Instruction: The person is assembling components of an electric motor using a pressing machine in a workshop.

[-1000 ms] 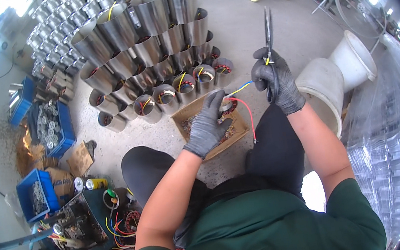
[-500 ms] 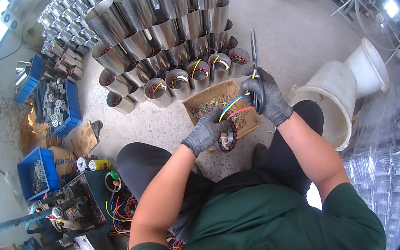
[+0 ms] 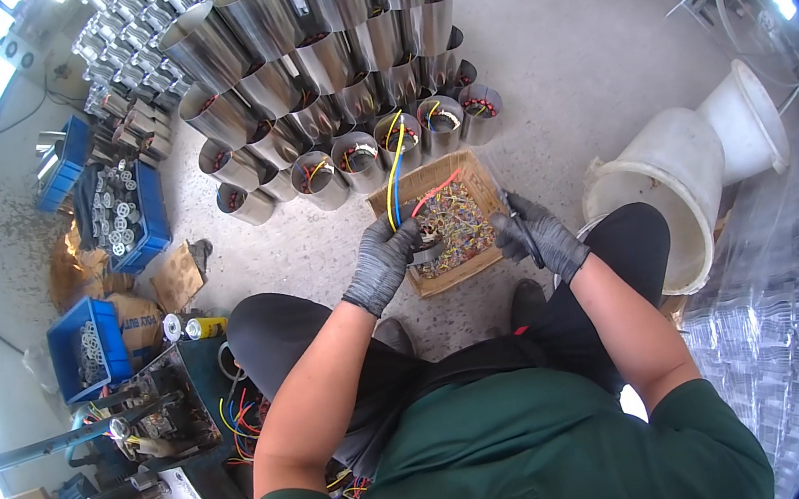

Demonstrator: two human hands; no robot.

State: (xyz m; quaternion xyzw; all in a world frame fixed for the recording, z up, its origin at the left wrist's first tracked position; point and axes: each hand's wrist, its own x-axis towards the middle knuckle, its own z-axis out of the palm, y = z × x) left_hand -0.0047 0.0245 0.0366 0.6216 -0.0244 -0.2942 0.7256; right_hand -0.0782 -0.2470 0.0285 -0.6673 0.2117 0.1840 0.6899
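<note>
My left hand [image 3: 385,256], in a grey work glove, is closed on a small ring-shaped motor stator. Part of the stator [image 3: 428,254] shows below the fingers, and the rest is hidden. From the grip rise a yellow wire [image 3: 393,182], a blue wire [image 3: 398,192] and a red wire [image 3: 436,191], their ends loose. My right hand [image 3: 541,236], gloved the same, is closed around a slim dark hand tool [image 3: 528,241], mostly covered, its exact kind unclear. Both hands are over the cardboard box [image 3: 464,279] of coloured wire scraps, the right one at its right edge.
Beyond the box stand stacked steel cylinders [image 3: 321,187], several with wound stators and wires inside. Large white plastic pipe fitting [image 3: 657,170] lies by my right knee. At left are blue crates [image 3: 153,216] of metal parts and a machine bench [image 3: 189,378] with loose wires.
My hands have moved apart, the right one down and away from the wires. The wires, earlier stretched right toward the tool, now point upward. The tool has turned downward in my right hand.
</note>
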